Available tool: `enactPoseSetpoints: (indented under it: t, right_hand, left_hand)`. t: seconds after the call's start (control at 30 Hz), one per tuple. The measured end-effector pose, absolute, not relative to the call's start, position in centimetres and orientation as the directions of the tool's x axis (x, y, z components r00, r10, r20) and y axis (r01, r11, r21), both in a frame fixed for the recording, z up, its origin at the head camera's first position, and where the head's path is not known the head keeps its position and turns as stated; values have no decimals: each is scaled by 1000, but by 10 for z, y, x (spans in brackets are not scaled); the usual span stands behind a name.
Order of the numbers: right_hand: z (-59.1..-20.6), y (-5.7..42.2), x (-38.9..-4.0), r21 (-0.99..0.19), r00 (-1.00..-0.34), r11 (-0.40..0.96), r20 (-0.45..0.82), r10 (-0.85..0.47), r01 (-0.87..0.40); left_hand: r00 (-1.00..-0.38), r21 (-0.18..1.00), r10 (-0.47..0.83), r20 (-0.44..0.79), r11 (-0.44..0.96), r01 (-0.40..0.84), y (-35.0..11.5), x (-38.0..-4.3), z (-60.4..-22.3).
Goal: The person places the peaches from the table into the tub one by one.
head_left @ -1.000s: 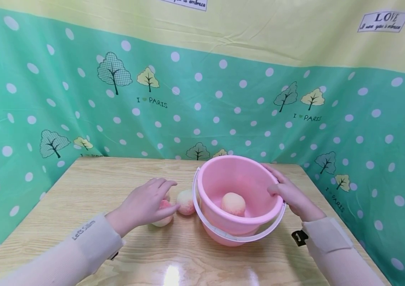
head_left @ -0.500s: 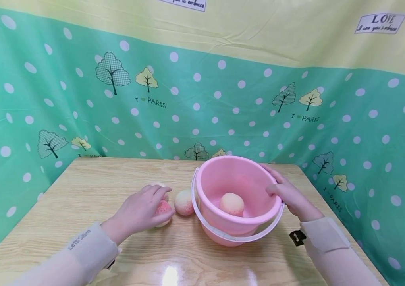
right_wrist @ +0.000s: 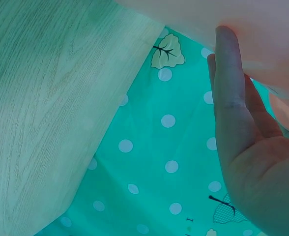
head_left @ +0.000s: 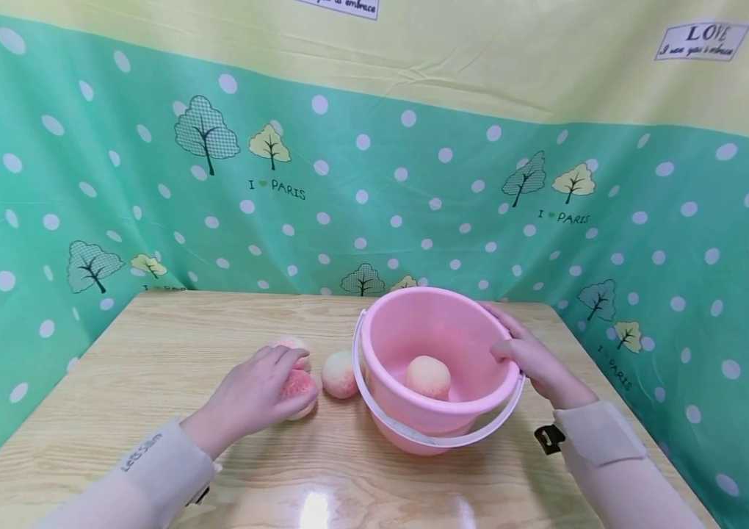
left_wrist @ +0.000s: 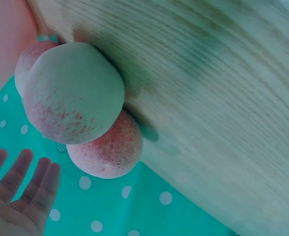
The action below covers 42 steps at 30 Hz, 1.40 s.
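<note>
A pink bucket (head_left: 443,330) with a white handle (head_left: 407,433) leans on the table, one peach (head_left: 428,377) inside it. My right hand (head_left: 536,360) grips its right rim, thumb inside and fingers along the outer wall; the right wrist view shows those fingers (right_wrist: 228,88) against the bucket. My left hand (head_left: 252,393) is held over the near left peach (head_left: 299,389), partly covering it. Behind that lies a second peach (head_left: 294,345), and a third peach (head_left: 340,375) sits beside the bucket. In the left wrist view the fingers (left_wrist: 43,189) are extended, apart from the large-looking peach (left_wrist: 73,93).
The wooden table (head_left: 169,345) has a straight back edge. Behind it and along both sides hangs a green dotted curtain (head_left: 321,220) with a yellow upper band (head_left: 480,59).
My left hand has drawn a little left and down in the head view, so more of the two left peaches shows. The right hand keeps its grip on the bucket.
</note>
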State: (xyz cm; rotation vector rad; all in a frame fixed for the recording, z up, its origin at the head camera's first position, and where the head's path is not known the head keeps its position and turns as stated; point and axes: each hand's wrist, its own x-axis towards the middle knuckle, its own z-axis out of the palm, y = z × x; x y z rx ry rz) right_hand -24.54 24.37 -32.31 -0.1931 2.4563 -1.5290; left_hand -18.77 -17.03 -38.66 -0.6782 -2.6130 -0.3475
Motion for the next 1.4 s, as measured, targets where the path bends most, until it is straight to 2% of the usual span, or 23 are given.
enactPoseSetpoints:
  t: [0.2,0.5,0.8,1.4]
  right_hand:
    - [-323,243,-245,-901,-962,434,-132,-238,16]
    - [-324,243,-245,-901,-962,433,-131,-239,15]
    - [-323,243,-245,-900,-962,436,-113,-249,-7]
    - [-324,244,-246,-894,-964,447,-115,-239,-4]
  left_hand:
    - [-822,147,384,421,865,480,-171,-187,-392]
    - [-790,87,400,465,867,490,-171,-187,-401]
    - [-809,86,379,450,883,462,-167,-189,-409]
    - [-801,60,395,449,882,468,-164,-195,-418]
